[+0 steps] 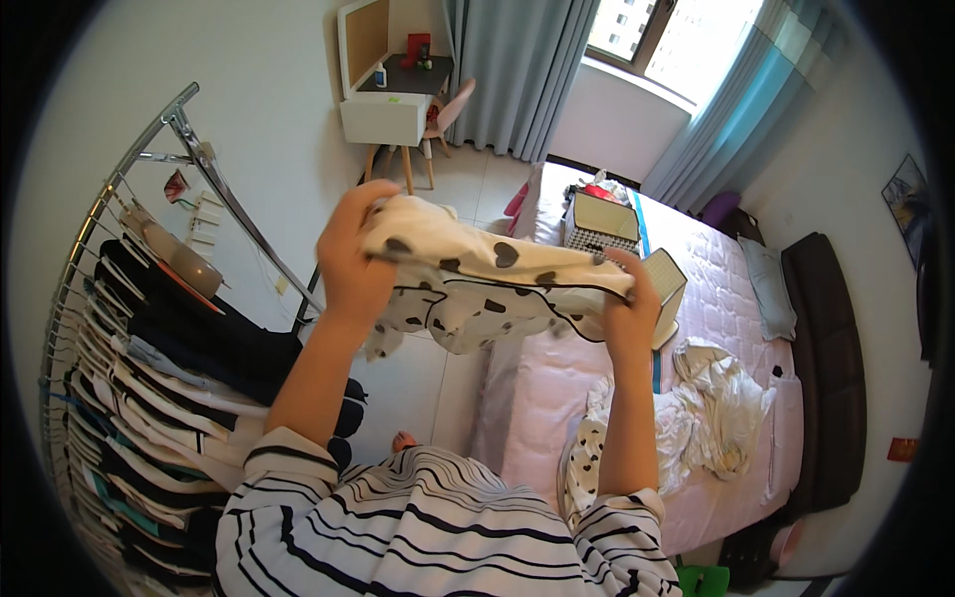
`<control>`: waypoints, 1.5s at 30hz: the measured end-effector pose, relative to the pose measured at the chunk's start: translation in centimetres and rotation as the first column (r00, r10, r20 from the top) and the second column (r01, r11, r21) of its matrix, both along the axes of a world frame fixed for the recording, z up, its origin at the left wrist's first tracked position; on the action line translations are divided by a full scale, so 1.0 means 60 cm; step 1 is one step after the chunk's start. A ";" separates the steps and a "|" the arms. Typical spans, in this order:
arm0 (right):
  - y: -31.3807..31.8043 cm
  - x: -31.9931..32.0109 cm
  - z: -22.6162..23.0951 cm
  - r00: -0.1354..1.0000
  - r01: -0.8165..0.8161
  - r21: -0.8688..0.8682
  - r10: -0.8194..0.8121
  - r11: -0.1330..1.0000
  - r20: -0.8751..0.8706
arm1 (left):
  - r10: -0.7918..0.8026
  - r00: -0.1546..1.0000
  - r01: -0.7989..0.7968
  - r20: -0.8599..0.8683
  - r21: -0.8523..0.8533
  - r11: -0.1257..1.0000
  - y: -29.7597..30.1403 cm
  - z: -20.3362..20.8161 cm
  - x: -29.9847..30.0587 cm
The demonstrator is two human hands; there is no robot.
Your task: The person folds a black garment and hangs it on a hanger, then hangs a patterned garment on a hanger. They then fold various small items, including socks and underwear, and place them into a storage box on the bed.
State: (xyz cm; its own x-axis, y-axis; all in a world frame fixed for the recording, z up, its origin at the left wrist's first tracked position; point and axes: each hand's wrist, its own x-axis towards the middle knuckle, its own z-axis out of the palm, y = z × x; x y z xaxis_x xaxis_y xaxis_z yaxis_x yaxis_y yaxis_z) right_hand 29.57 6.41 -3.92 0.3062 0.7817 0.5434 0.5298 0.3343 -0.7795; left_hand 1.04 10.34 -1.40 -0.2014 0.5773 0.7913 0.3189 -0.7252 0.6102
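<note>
A cream heart-print garment [497, 256] with black piping is stretched between my two hands in front of me. Its upper edge is pulled nearly straight, and looser folds hang below; whether it is a top or trousers I cannot make out. My left hand [355, 244] grips one end, slightly blurred. The other end is pinched in my right hand [633, 297], which is lower. Near my right elbow, another heart-print cloth [585, 460] lies at the edge of the bed.
Crowded clothes hang on a metal rack [75, 239] at my left. To the right stands a bed [537, 418] with a pink quilted cover, crumpled white satin cloth [721, 408] and a checked storage box [600, 221]. A desk [383, 121] and chair [456, 107] are at the far wall.
</note>
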 end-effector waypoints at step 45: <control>0.043 -0.221 -0.081 -0.272 -0.866 0.368 0.299 0.337 -0.915 | -0.400 0.915 0.232 -0.056 -0.739 0.633 -0.095 -0.303 -0.179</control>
State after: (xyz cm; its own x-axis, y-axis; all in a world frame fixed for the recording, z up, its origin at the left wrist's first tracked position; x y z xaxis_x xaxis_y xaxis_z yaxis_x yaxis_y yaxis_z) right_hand 16.31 9.00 -8.80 -0.5331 0.8403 0.0984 -0.7600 -0.4245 -0.4921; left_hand -9.69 4.66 -19.57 0.2117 0.9703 0.1166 0.3259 -0.1826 0.9276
